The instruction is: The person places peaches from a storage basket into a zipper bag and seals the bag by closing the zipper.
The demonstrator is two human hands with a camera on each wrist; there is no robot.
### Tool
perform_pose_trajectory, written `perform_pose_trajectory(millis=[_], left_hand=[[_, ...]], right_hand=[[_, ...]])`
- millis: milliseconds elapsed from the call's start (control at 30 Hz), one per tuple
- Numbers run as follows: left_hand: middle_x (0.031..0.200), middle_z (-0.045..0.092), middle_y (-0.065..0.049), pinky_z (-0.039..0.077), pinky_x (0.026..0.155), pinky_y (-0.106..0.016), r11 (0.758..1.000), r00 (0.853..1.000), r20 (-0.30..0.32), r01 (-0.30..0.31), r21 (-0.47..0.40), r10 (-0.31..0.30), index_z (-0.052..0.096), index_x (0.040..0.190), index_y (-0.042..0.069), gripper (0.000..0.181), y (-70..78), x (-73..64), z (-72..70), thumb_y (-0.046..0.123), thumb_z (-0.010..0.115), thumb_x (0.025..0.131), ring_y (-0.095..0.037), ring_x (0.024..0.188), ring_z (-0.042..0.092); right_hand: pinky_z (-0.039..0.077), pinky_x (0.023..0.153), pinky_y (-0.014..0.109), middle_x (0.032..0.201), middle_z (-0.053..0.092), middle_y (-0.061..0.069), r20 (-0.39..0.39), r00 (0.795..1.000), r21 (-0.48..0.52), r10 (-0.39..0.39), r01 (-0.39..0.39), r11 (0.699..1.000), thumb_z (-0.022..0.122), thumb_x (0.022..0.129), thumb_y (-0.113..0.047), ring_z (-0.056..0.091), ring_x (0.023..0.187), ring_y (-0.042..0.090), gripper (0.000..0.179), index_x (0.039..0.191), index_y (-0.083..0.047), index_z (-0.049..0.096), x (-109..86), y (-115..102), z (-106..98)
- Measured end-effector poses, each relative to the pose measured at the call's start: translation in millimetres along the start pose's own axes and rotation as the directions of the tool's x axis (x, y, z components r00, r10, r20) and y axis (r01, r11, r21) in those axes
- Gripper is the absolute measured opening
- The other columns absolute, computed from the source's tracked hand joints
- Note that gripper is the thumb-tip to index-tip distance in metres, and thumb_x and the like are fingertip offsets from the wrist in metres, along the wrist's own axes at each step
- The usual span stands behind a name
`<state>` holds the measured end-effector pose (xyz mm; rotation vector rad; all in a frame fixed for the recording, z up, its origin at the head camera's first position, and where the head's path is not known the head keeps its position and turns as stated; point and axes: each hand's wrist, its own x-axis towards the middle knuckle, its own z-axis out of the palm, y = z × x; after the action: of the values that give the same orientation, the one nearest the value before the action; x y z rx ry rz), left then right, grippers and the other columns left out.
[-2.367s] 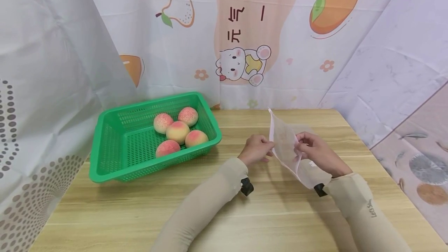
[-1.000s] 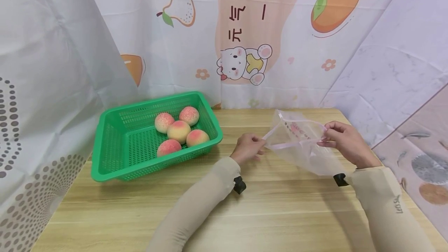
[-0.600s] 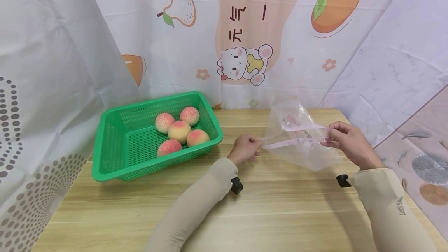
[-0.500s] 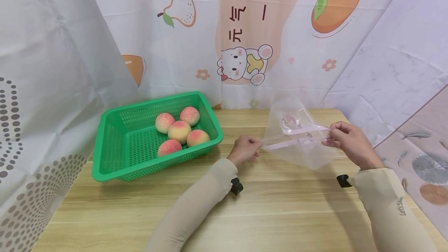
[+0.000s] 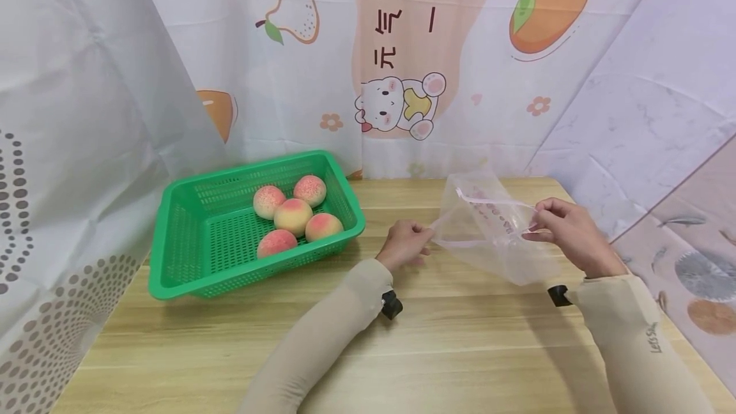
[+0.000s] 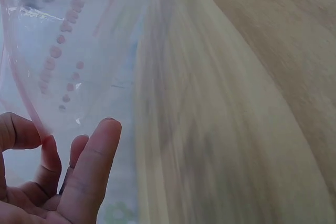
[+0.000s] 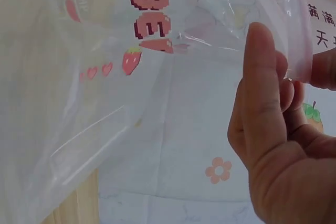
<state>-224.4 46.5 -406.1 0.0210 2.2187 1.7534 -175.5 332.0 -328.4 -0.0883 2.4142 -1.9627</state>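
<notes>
Between the two hands stretches a clear plastic zip bag (image 5: 489, 260) with pale pink strips along its mouth, which gapes. My left hand (image 5: 402, 245) pinches the left corner of the mouth between thumb and index finger, the other fingers loose, as the left wrist view shows. The right corner is pinched by my right hand (image 5: 575, 235). Red lettering, small hearts and a strawberry (image 7: 132, 61) are printed on the film. Nothing shows inside the bag, and it hangs above the wooden table (image 5: 448, 350).
Left of the hands stands a green plastic basket (image 5: 172, 235) with slotted walls. Several peaches (image 5: 293, 216) lie in its right half. A printed curtain (image 5: 322, 82) closes off the back, and more cloth hangs at both sides of the table.
My right hand has moved right, spreading the bag that earlier hung narrow between the hands. In the last second the bag's far side swung up and came partly down again.
</notes>
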Motion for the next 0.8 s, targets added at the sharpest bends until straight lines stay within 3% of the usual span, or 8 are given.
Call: perform_pose_trajectory(millis=[133, 267, 367, 600, 800], left_hand=[[0.092, 0.07, -0.008, 0.061, 0.066, -0.04, 1.0, 1.0, 0.008, -0.02, -0.003, 0.02, 0.066, 0.089, 0.007, 0.012, 5.5, -2.0, 0.9, 0.018, 0.061, 0.09, -0.02, 0.076, 0.072], [0.096, 0.072, -0.016, 0.061, 0.067, -0.042, 1.0, 1.0, 0.013, -0.018, -0.01, 0.018, 0.065, 0.087, 0.007, 0.013, 10.8, -2.7, 1.8, 0.019, 0.062, 0.091, -0.029, 0.084, 0.072], [0.096, 0.072, -0.019, 0.06, 0.062, -0.036, 1.0, 1.0, 0.014, -0.027, 0.008, 0.027, 0.065, 0.086, 0.009, 0.014, 15.9, -3.3, 1.4, 0.021, 0.061, 0.092, -0.033, 0.088, 0.072], [0.093, 0.072, -0.021, 0.059, 0.057, -0.03, 0.998, 0.999, 0.007, -0.054, 0.016, 0.054, 0.065, 0.084, 0.009, 0.015, 27.6, -1.6, 1.5, 0.02, 0.062, 0.093, -0.034, 0.088, 0.072], [0.082, 0.07, -0.008, 0.058, 0.053, -0.028, 0.998, 0.998, 0.014, -0.063, 0.02, 0.062, 0.063, 0.086, 0.009, 0.013, 31.7, -1.2, 2.4, 0.019, 0.063, 0.093, -0.032, 0.089, 0.073]], right_hand=[[0.059, 0.077, 0.027, 0.09, 0.053, 0.001, 0.018, 1.0, -0.039, 0.009, -0.009, 0.999, 0.051, 0.101, -0.005, 0.061, 0.079, 0.009, 0.008, 0.096, 0.001, 0.055, 1.7, -3, 6], [0.058, 0.075, 0.026, 0.091, 0.052, 0.001, 0.043, 0.999, -0.026, 0.017, -0.016, 1.0, 0.052, 0.101, -0.005, 0.06, 0.079, 0.01, 0.009, 0.099, 0.003, 0.052, 3.1, -4, 11], [0.058, 0.076, 0.025, 0.091, 0.052, 0.001, 0.067, 0.998, -0.009, 0.021, -0.02, 1.0, 0.051, 0.101, -0.006, 0.062, 0.079, 0.011, 0.009, 0.1, 0.004, 0.051, 4.5, -5, 14], [0.059, 0.075, 0.028, 0.091, 0.055, 0.0, 0.104, 0.994, 0.118, 0.035, -0.047, 0.992, 0.054, 0.101, -0.005, 0.061, 0.079, 0.011, 0.005, 0.097, -0.004, 0.054, 8.5, -5, 20], [0.059, 0.072, 0.029, 0.09, 0.056, -0.002, 0.117, 0.993, 0.215, 0.029, -0.054, 0.975, 0.054, 0.101, -0.002, 0.062, 0.076, 0.011, 0.005, 0.097, -0.004, 0.057, 10.2, -5, 26]])
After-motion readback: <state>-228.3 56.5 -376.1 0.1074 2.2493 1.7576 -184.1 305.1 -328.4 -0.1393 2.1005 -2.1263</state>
